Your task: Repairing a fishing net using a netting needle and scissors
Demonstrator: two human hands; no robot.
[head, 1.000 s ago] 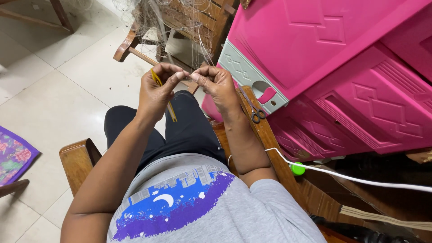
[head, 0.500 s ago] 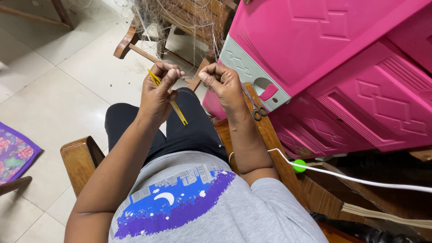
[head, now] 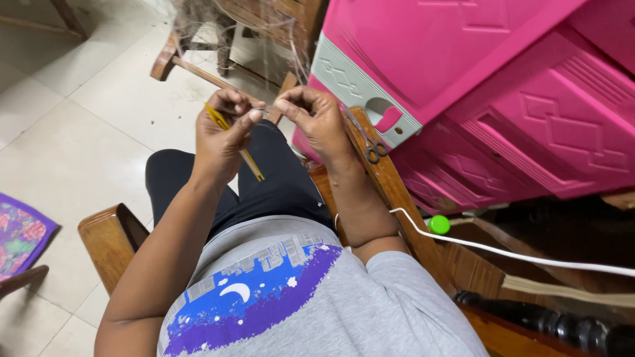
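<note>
Pink plastic cabinet at right w/ scissors on wooden chair arm, green cap, white cord.

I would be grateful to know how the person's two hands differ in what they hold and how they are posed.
The left hand grips a thin yellow stick that slants down across its palm; the right hand holds no stick. The left hand's thumb points up towards the right; the right hand's fingers curl inward. Both are raised, pinching fine net thread between them.
</note>
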